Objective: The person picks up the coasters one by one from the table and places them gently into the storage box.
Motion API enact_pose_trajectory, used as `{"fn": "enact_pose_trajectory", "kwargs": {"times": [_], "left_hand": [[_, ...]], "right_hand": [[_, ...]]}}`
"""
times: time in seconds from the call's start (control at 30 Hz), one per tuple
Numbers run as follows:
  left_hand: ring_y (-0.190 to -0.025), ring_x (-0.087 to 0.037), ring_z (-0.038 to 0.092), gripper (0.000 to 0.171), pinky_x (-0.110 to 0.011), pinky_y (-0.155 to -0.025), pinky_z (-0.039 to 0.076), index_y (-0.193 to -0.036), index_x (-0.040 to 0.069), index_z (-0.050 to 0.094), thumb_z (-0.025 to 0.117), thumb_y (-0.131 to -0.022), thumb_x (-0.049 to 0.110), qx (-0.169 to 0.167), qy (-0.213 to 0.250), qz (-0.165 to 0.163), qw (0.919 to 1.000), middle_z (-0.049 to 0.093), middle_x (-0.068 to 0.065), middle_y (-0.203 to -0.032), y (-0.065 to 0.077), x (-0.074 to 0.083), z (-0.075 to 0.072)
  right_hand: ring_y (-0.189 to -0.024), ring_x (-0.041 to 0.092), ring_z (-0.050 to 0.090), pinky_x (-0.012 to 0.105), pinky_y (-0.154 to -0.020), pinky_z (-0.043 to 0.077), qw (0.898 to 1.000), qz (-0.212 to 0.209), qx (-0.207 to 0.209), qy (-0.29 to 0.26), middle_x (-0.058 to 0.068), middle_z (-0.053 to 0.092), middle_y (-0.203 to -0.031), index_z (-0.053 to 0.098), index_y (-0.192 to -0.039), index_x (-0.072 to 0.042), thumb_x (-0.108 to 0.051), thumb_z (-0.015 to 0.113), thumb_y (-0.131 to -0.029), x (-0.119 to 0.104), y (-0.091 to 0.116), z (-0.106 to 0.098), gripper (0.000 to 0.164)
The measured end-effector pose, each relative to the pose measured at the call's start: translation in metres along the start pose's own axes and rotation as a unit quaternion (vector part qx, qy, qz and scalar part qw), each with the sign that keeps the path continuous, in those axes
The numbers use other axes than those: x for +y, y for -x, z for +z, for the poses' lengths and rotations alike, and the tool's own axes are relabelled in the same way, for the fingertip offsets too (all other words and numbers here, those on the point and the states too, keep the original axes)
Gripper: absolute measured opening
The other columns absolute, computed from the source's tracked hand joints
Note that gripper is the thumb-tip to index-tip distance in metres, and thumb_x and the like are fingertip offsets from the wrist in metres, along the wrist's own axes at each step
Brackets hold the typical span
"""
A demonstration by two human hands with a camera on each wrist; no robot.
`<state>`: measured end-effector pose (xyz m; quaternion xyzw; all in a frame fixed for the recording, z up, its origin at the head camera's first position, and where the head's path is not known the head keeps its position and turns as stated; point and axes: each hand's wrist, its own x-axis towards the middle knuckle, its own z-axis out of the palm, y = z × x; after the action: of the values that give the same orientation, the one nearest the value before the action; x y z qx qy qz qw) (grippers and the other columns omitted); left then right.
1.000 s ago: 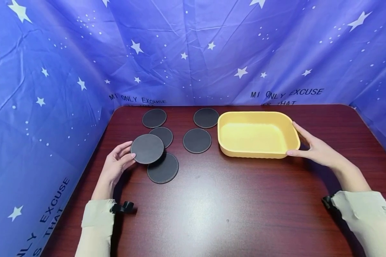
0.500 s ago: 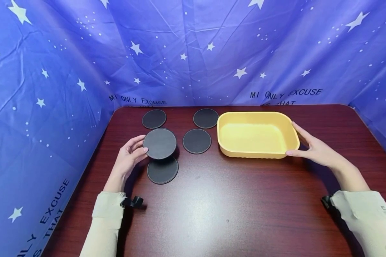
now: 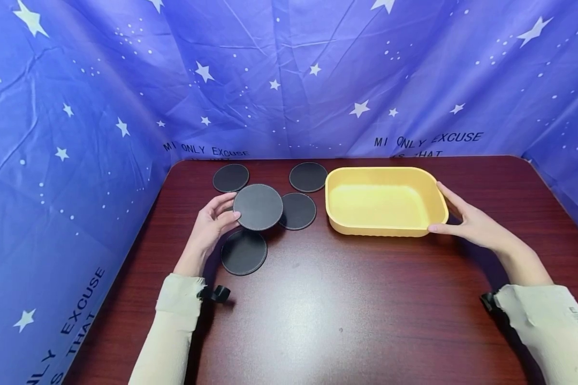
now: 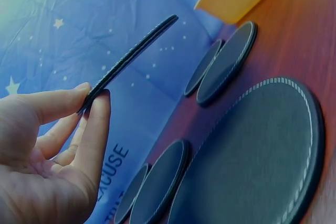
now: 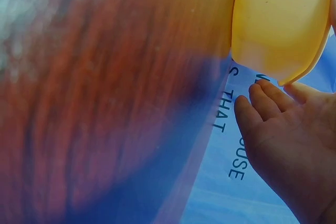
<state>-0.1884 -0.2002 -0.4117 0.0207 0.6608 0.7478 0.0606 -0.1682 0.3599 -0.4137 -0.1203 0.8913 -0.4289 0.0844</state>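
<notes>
My left hand (image 3: 217, 219) pinches a round black coaster (image 3: 258, 207) at its left edge, thumb on top. The left wrist view shows this coaster edge-on, tilted and raised above the table. Below it, a coaster (image 3: 298, 211) is partly covered in the head view, and another is hidden there but shows in the left wrist view. A stitched coaster (image 4: 262, 145) lies nearest that wrist. My right hand (image 3: 477, 222) holds the right end of a yellow rectangular bin (image 3: 385, 232), thumb at the front corner and fingers at the far side. Inside, the bin is bare.
Two more coasters lie toward the back: one at the left (image 3: 231, 178) and one (image 3: 308, 177) beside the bin's left wall. The dark red wooden table (image 3: 366, 299) meets a blue star-printed curtain (image 3: 289, 80) at its back and sides.
My left hand has carried the coaster rightward and slightly back, from over the left-hand coasters to the edge of a middle one. The right hand and bin have stayed in place.
</notes>
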Motion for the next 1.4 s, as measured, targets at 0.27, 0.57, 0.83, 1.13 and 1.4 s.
{"fn": "enact_pose_trajectory", "kwargs": {"times": [0.27, 0.57, 0.83, 1.13, 1.4], "left_hand": [[-0.085, -0.002, 0.065, 0.057, -0.018, -0.073, 0.060, -0.146, -0.001, 0.042, 0.060, -0.093, -0.007, -0.016, -0.006, -0.004, 0.9998, 0.064, 0.009, -0.111, -0.010, 0.002, 0.022], [-0.085, -0.001, 0.068, 0.057, -0.021, -0.076, 0.061, -0.147, 0.000, 0.042, 0.059, -0.093, -0.008, -0.036, 0.003, -0.003, 0.9993, 0.065, 0.009, -0.110, -0.020, 0.006, 0.044], [-0.085, -0.002, 0.066, 0.056, -0.020, -0.076, 0.060, -0.146, 0.000, 0.042, 0.058, -0.093, -0.008, -0.055, 0.010, 0.000, 0.9985, 0.064, 0.007, -0.110, -0.030, 0.011, 0.066], [-0.086, -0.003, 0.066, 0.056, -0.020, -0.076, 0.060, -0.145, 0.001, 0.045, 0.060, -0.092, -0.008, -0.070, 0.018, 0.000, 0.9974, 0.062, 0.000, -0.116, -0.038, 0.009, 0.092], [-0.085, -0.003, 0.066, 0.054, -0.020, -0.074, 0.060, -0.144, 0.001, 0.046, 0.060, -0.092, -0.008, -0.084, 0.020, -0.002, 0.9963, 0.063, -0.001, -0.115, -0.041, 0.004, 0.110]], "right_hand": [[-0.155, 0.025, 0.006, -0.010, -0.091, 0.020, 1.000, 0.014, -0.006, -0.003, 0.005, 0.003, -0.169, 0.001, -0.160, -0.035, -0.012, 0.073, -0.090, 0.001, 0.001, -0.001, 0.103], [-0.153, 0.009, 0.010, -0.010, -0.093, 0.021, 1.000, 0.004, -0.004, -0.003, 0.004, 0.006, -0.169, 0.003, -0.160, -0.035, -0.010, 0.073, -0.089, 0.003, -0.002, -0.001, 0.103], [-0.152, 0.003, 0.008, -0.010, -0.094, 0.021, 1.000, -0.001, -0.003, -0.009, 0.005, 0.004, -0.170, 0.003, -0.161, -0.033, -0.010, 0.073, -0.089, 0.003, -0.001, 0.000, 0.102], [-0.143, -0.011, 0.011, -0.010, -0.096, 0.021, 1.000, -0.007, 0.000, -0.006, 0.006, 0.004, -0.169, 0.003, -0.161, -0.031, -0.010, 0.073, -0.089, 0.003, -0.002, 0.000, 0.102], [-0.144, -0.009, 0.011, -0.009, -0.095, 0.022, 1.000, -0.006, -0.001, -0.006, 0.006, 0.004, -0.169, 0.003, -0.161, -0.032, -0.010, 0.073, -0.089, 0.003, 0.000, 0.000, 0.103]]}}
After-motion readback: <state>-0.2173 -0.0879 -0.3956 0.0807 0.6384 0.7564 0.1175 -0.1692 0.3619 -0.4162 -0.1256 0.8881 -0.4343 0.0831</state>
